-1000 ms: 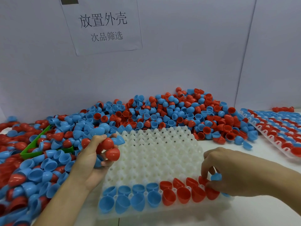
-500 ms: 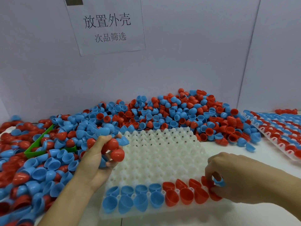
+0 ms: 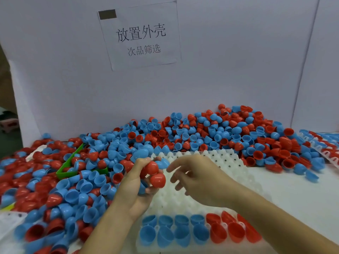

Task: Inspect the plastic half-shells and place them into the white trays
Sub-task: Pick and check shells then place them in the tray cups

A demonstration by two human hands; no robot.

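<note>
Half-shells: left hand (image 3: pixel 135 187) is gripping a bunch of red half-shells (image 3: pixel 155 174) above the white tray (image 3: pixel 229 162).
Right hand (image 3: pixel 198 178): is reaching toward them, fingers loosely spread, holding nothing.
Tray: near rows are carrying blue and red shells; right end is hidden by the forearm.

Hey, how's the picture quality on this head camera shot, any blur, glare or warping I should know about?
Head view: even, soft lighting with faint shadows; small glare spots on the glossy red plastic half-shells gripped by the left hand; the open right hand looks slightly motion-smeared; wide-angle warping tilts the white paper sign; the near white plastic tray edge is soft.
</note>
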